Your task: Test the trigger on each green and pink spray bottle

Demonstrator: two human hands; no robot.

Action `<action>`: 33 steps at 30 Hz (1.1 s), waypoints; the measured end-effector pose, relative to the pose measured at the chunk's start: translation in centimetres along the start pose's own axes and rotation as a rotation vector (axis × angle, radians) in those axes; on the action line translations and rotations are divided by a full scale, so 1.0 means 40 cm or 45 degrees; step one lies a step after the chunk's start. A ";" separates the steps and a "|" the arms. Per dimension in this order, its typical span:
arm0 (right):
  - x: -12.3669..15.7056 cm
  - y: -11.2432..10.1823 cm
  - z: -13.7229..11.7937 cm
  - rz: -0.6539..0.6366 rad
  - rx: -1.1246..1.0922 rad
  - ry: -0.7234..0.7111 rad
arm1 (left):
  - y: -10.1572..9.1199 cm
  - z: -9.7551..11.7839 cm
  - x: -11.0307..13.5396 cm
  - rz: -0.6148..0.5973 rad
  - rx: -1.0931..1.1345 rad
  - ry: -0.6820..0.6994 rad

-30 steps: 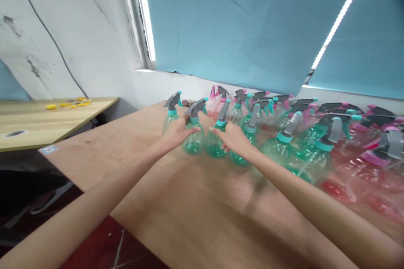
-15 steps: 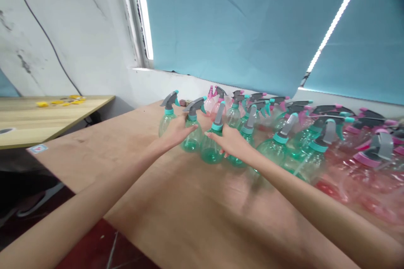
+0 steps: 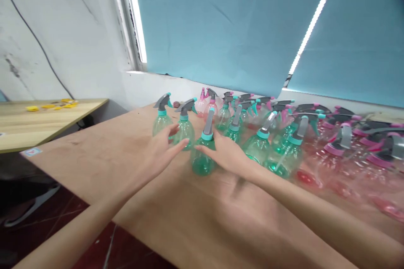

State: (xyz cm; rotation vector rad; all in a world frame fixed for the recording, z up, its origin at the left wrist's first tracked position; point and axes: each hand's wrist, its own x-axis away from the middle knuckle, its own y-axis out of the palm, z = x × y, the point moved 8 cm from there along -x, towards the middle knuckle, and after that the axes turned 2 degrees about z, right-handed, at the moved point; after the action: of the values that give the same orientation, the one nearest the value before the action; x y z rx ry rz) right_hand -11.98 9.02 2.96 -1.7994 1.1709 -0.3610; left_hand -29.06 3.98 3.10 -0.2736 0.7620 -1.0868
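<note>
My right hand (image 3: 229, 153) grips a clear green spray bottle (image 3: 203, 164) just under its turquoise collar, thumb across the front. Its grey trigger head points towards me, and the bottle looks upright on or just above the table. To the left, my left hand (image 3: 162, 147) is open, thumb and fingers apart, with nothing in it. Just beyond those fingers stands a second green spray bottle (image 3: 184, 132), its trigger turned to the right. A third green spray bottle (image 3: 162, 122) stands farther left, partly behind my left hand.
Several green spray bottles (image 3: 257, 149) and several pink spray bottles (image 3: 334, 159) crowd the right and back of the brown table (image 3: 176, 214). A blue blind (image 3: 214, 29) hangs behind. On the left, a pale desk (image 3: 59, 124) carries yellow pieces (image 3: 32, 109).
My left hand has let go of the second green bottle and drawn back towards me, fingers spreading. The bottle in my right hand has come a little nearer. The view has turned slightly right.
</note>
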 end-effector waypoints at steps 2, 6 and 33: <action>0.039 -0.001 -0.008 0.014 0.047 -0.067 | 0.027 0.052 0.035 -0.093 0.018 -0.013; 0.129 -0.015 -0.016 0.089 0.075 -0.178 | 0.102 0.157 0.079 -0.293 0.195 0.017; 0.546 -0.207 0.529 -0.024 0.107 0.024 | 0.559 0.520 0.138 -0.498 0.602 0.458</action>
State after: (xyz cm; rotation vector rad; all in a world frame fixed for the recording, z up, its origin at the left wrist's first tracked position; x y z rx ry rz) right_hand 17.57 3.16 -6.36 -1.7387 1.1356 -0.4325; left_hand 1.90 6.24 3.39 0.1917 0.7581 -1.6782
